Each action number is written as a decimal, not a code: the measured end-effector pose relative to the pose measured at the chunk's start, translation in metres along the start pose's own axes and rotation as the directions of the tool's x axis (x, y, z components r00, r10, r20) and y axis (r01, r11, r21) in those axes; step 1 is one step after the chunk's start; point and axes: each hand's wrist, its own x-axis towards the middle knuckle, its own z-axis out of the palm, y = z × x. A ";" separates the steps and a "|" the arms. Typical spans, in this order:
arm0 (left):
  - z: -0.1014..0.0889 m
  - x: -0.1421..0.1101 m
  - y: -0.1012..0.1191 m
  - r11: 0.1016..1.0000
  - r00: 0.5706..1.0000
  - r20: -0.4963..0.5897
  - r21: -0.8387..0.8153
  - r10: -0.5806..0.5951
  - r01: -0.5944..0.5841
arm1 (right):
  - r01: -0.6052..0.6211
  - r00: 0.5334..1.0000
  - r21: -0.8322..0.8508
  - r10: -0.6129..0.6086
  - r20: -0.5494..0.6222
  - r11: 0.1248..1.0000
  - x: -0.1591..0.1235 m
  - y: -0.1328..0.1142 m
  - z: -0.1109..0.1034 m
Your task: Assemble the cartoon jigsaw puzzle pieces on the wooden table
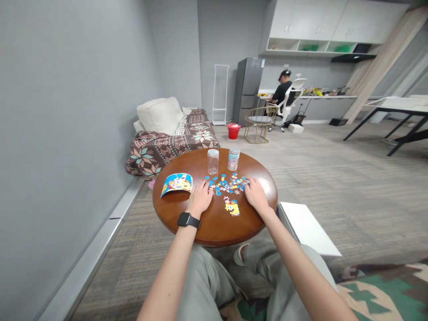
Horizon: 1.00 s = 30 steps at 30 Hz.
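On a round brown table point(207, 227), loose jigsaw pieces point(230, 185) lie spread between my two hands. My left hand point(200, 196), palm down with fingers stretched out, rests at the pile's left edge and touches pieces there. At the right edge, my right hand point(256, 192) has its thumb and fingers apart against the outermost pieces. Closer to me lies a small joined section of puzzle point(232, 207) with a yellow cartoon figure. A curled picture sheet point(177, 183) in blue and yellow is left of my left hand.
Behind the pieces stand a clear jar point(213, 162) and a printed canister point(233, 159). A white box point(307, 227) is right of the table. Farther back are a covered sofa point(170, 147), a red bin point(234, 131) and a person point(283, 91) seated at a counter.
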 end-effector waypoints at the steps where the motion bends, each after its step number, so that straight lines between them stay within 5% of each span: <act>1: 0.000 0.000 -0.001 1.000 1.000 0.008 0.006 0.001 -0.001 | -0.020 1.000 0.023 0.020 -0.003 1.000 -0.002 0.006 0.000; 5: -0.002 0.002 -0.004 0.999 0.999 0.026 -0.027 -0.021 0.022 | -0.079 0.995 0.250 0.062 0.075 0.965 -0.003 0.018 0.004; 10: -0.006 0.002 -0.005 0.997 0.998 0.055 -0.068 -0.034 0.038 | -0.196 0.979 0.599 0.186 0.079 0.776 0.002 0.023 0.005; 22: -0.004 0.004 -0.011 0.996 0.999 0.034 -0.088 0.002 0.001 | -0.202 0.911 0.696 0.393 -0.124 0.689 0.000 0.023 -0.007; 30: 0.000 0.005 -0.013 0.993 0.999 0.033 -0.117 0.008 -0.004 | -0.244 0.892 0.743 0.445 -0.079 0.623 -0.004 0.013 -0.014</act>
